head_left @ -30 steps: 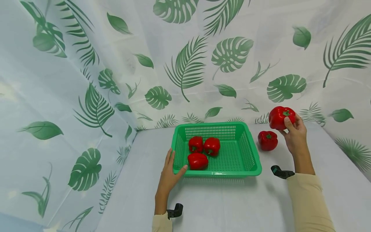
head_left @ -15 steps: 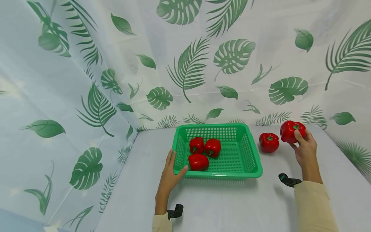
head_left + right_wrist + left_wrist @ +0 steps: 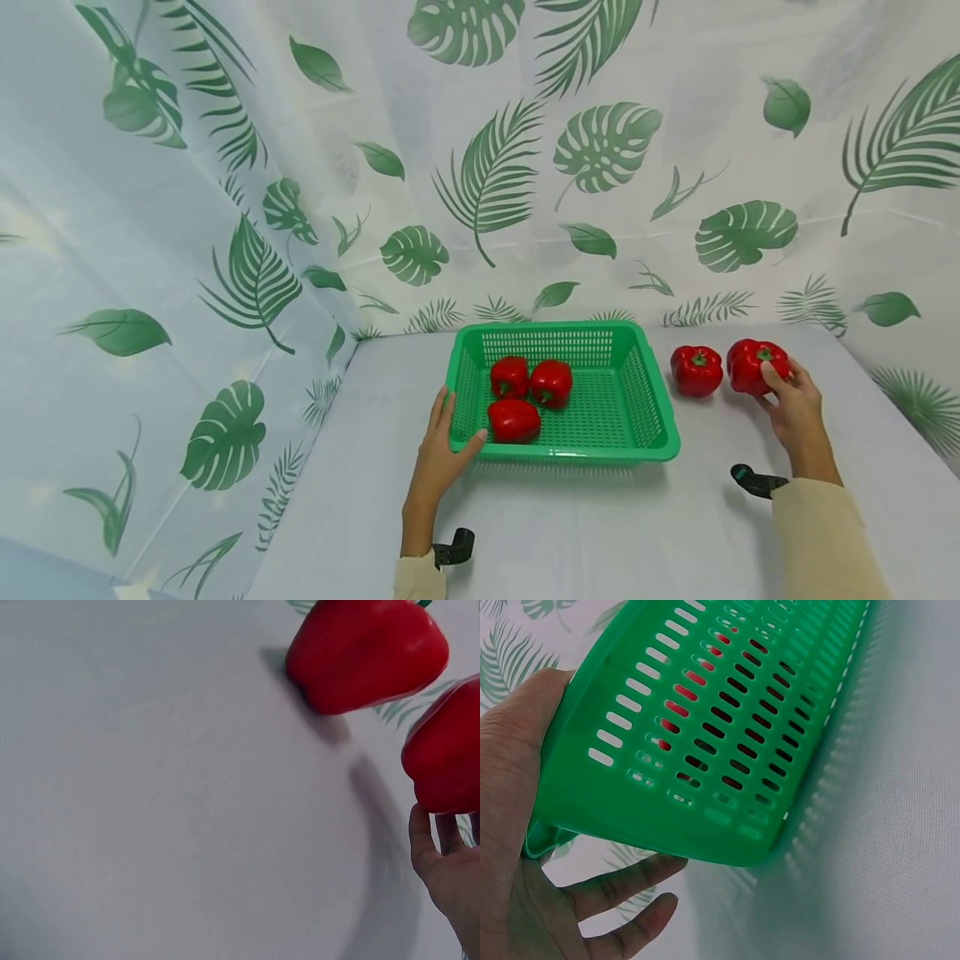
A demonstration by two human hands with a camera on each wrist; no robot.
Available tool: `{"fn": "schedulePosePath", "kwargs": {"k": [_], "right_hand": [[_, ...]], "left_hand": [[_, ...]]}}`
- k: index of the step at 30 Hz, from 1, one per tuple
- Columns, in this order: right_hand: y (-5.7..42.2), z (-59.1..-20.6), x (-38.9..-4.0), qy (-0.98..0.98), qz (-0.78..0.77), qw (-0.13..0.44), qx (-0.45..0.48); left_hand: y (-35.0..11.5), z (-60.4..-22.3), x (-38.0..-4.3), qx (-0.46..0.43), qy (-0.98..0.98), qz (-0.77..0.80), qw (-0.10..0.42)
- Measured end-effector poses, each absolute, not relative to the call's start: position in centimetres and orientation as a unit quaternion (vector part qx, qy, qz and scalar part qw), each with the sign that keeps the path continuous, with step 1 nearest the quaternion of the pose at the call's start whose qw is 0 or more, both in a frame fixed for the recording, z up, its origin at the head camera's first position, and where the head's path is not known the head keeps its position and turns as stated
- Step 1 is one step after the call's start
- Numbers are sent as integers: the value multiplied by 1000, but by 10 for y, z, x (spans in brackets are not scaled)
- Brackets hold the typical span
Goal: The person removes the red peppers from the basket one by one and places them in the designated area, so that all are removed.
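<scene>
A red bell pepper (image 3: 756, 365) is gripped from its right side by my right hand (image 3: 799, 410), thumb near the stem. In the right wrist view this bell pepper (image 3: 450, 754) has a shadow apart from it, low over the table. Just left of it another red bell pepper (image 3: 697, 371) sits on the table. My left hand (image 3: 438, 457) rests on the front left corner of a green plastic basket (image 3: 570, 452), fingers straight along the side and thumb over the front rim. Inside the basket lie three red bell peppers (image 3: 514, 420), grouped on the left.
The white tabletop (image 3: 585, 533) spreads out before the basket. Behind it hangs a white cloth (image 3: 525, 275) with green leaf prints, and a similar cloth (image 3: 172, 350) covers the left side.
My right hand has moved right, then down, with its bell pepper, now beside the bell pepper on the table. My left hand stays at the basket's corner. The head view has shifted slightly.
</scene>
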State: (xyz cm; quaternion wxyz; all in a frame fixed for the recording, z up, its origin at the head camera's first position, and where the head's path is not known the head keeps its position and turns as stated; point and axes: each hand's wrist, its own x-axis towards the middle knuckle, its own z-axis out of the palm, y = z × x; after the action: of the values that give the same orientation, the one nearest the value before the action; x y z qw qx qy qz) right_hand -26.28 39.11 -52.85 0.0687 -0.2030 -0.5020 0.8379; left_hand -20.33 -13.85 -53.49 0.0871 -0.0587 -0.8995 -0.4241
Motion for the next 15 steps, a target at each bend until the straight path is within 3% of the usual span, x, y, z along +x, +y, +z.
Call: {"fn": "schedulePosePath", "kwargs": {"k": [9, 15], "right_hand": [[397, -540, -261, -549, 807, 9, -217], [400, -546, -263, -567, 794, 3, -222]], "left_hand": [[-138, -536, -203, -59, -900, -423, 85], [-138, -536, -203, -58, -901, -422, 84]]}}
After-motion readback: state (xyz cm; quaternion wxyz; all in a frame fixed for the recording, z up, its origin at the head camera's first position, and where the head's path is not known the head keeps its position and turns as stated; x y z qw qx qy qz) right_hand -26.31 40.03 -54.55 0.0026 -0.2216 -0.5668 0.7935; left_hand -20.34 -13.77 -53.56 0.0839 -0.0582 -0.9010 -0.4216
